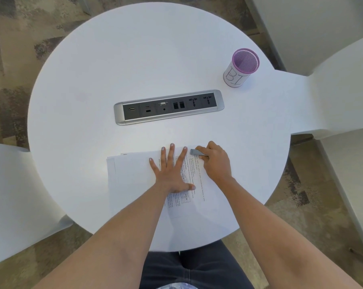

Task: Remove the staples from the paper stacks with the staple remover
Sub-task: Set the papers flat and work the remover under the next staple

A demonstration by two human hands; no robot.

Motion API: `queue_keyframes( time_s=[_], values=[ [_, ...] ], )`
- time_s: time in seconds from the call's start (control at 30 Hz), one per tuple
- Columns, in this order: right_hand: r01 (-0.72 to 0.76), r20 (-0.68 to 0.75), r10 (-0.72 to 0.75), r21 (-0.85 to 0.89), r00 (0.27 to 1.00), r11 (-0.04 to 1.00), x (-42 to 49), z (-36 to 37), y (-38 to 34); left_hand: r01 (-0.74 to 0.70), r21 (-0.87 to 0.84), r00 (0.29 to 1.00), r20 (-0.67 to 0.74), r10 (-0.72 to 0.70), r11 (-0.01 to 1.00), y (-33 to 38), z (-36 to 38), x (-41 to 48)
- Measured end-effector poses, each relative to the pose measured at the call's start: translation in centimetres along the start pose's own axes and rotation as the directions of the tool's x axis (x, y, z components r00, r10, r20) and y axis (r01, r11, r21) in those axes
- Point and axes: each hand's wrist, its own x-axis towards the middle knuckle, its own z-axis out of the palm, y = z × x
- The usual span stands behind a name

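A stack of white printed papers (134, 178) lies at the near side of the round white table (93, 90). My left hand (170, 172) presses flat on the papers with its fingers spread. Just to its right, my right hand (215, 161) grips a small grey staple remover (195, 152). The remover's tip sits at the far edge of the top sheet, close to my left fingertips. No staple is visible; it is too small to make out.
A grey power and data socket strip (169, 107) is set into the table's middle. A purple mesh cup (241, 67) with a handwritten white label stands at the far right. White chairs (15, 195) surround the table.
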Motion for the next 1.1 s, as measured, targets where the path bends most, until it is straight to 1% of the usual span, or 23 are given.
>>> queue_keyframes(
  time_s=[0.17, 0.27, 0.33, 0.5, 0.57, 0.63, 0.7, 0.8, 0.9, 1.1],
  values=[
    [0.045, 0.004, -0.045, -0.013, 0.999, 0.999, 0.6, -0.1, 0.1, 0.007, 0.011, 1.000, 0.010, -0.007, 1.000, 0.0, 0.0, 0.2],
    [0.043, 0.005, -0.043, -0.010, 0.999, 0.999, 0.8, 0.1, 0.1, 0.012, 0.008, 1.000, 0.013, -0.012, 1.000, 0.0, 0.0, 0.3],
    [0.006, 0.016, -0.006, 0.032, 1.000, 0.999, 0.6, 0.5, -0.1, 0.015, 0.004, 1.000, 0.018, -0.015, 1.000, 0.0, 0.0, 0.3],
    [-0.135, 0.016, 0.135, 0.201, 0.991, 0.970, -0.6, 1.1, -0.6, 0.028, -0.005, 0.999, 0.033, -0.028, 1.000, 0.0, -0.2, 0.3],
    [-0.150, -0.007, 0.155, 0.216, 0.988, 0.965, -0.9, 1.1, -0.9, 0.039, -0.004, 0.998, 0.042, -0.039, 0.999, 0.1, -0.3, 0.2],
    [-0.115, -0.057, 0.125, 0.152, 0.991, 0.982, -1.1, 1.3, -1.3, 0.050, 0.002, 0.997, 0.056, -0.050, 0.999, 0.2, -0.5, 0.2],
    [-0.062, -0.116, 0.065, 0.027, 0.991, 0.998, -1.4, 1.2, -1.8, 0.056, 0.000, 0.996, 0.073, -0.056, 0.998, 0.4, -0.7, 0.2],
    [-0.021, -0.170, 0.004, -0.100, 0.985, 0.995, -2.1, 1.2, -2.6, 0.066, -0.014, 0.994, 0.084, -0.065, 0.998, 0.6, -1.0, 0.1],
    [0.001, -0.197, -0.029, -0.140, 0.980, 0.990, -2.9, 1.5, -3.1, 0.072, -0.029, 0.993, 0.092, -0.069, 0.997, 0.9, -1.1, 0.1],
    [0.041, -0.266, -0.083, -0.158, 0.960, 0.987, -3.2, 2.2, -3.4, 0.095, -0.015, 0.992, 0.087, -0.094, 0.995, 0.9, -1.2, 0.2]
  ],
)
